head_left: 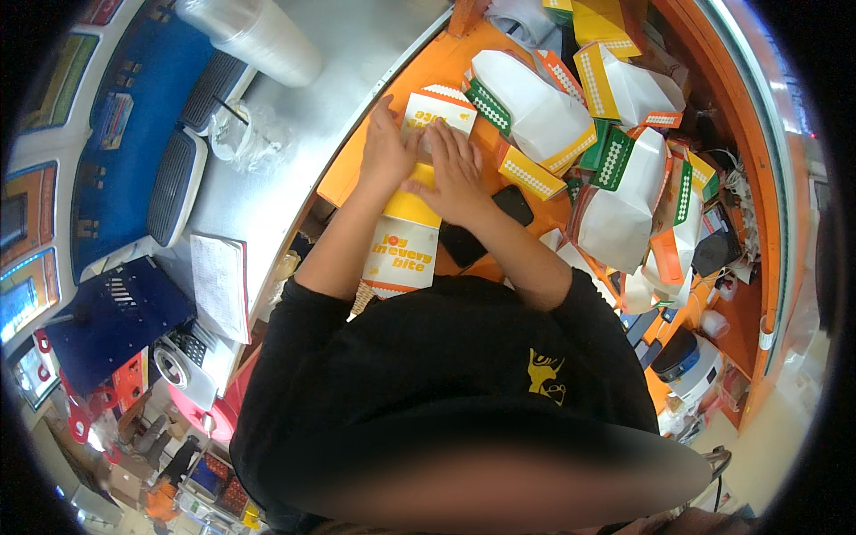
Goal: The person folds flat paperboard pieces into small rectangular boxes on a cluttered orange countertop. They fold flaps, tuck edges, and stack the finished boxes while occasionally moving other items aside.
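A white and yellow cardboard food carton (399, 250) with orange edging lies lengthwise on the orange counter in front of me. Along its left edge rests my left hand (389, 150), fingers stretched out away from me. My right hand (452, 174) lies over the carton's middle, its fingers extended and flat on the board. Between them the two hands hide part of the carton, so I cannot tell how its middle is folded. Close by my right forearm, a dark phone (513, 205) lies on the counter.
To the right is a pile of folded white cartons (532, 111) with green, yellow and orange trim. On the steel counter (330, 36) at the left are stacked clear plastic cups (254, 40), a plastic cup with a straw (230, 134) and an open notebook (220, 285).
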Demonstrator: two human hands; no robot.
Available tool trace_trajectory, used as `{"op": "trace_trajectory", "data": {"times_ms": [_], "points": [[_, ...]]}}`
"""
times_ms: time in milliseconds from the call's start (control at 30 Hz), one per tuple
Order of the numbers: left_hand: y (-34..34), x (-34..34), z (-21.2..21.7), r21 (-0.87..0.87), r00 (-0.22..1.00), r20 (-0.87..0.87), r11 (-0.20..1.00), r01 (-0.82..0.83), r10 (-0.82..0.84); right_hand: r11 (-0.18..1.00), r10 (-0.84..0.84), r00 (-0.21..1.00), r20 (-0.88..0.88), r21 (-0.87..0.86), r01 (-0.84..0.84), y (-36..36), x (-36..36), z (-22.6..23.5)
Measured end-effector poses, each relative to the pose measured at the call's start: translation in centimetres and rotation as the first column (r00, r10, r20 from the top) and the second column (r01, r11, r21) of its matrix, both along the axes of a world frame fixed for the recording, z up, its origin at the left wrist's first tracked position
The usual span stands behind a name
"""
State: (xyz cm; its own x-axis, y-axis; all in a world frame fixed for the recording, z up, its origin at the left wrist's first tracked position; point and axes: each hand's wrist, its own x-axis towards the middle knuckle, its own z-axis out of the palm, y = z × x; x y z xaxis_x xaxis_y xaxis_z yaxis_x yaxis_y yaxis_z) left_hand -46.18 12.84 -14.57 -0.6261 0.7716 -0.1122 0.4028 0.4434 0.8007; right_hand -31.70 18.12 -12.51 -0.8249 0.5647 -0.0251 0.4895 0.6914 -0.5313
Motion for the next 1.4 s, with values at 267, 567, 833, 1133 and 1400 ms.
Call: {"op": "trace_trajectory", "data": {"times_ms": [267, 567, 833, 1133, 1400], "points": [[-7.4, 4.0, 2.8, -0.251, 0.848, -0.456, 0.953, 0.171, -0.272, 0.975, 0.198, 0.855, 0.479, -0.189, -0.12, 3.2, -2.0, 1.5], [-9.1, 3.5, 2.5, -0.479, 0.718, -0.604, 0.877, 0.02, -0.346, 0.999, -0.05, 0.939, 0.34, 0.006, 0.051, 5.3, -9.6, -1.6], [-11.7, 6.5, 6.8, -0.492, 0.785, -0.465, 0.857, 0.155, -0.409, 0.988, 0.105, 0.894, 0.435, 0.06, -0.145, 7.1, -11.2, -2.4], [-11.6, 1.0, 10.7, -0.42, 0.529, -0.497, 0.724, 0.547, -0.688, 0.97, 0.128, 0.875, 0.466, 0.124, -0.208, 7.6, -11.5, -3.8], [-8.4, -0.6, 8.9, 0.085, 0.528, -0.81, 0.84, 0.536, -0.256, 0.991, 0.131, 0.791, 0.597, -0.074, -0.108, 7.4, -11.8, -1.1]]}}
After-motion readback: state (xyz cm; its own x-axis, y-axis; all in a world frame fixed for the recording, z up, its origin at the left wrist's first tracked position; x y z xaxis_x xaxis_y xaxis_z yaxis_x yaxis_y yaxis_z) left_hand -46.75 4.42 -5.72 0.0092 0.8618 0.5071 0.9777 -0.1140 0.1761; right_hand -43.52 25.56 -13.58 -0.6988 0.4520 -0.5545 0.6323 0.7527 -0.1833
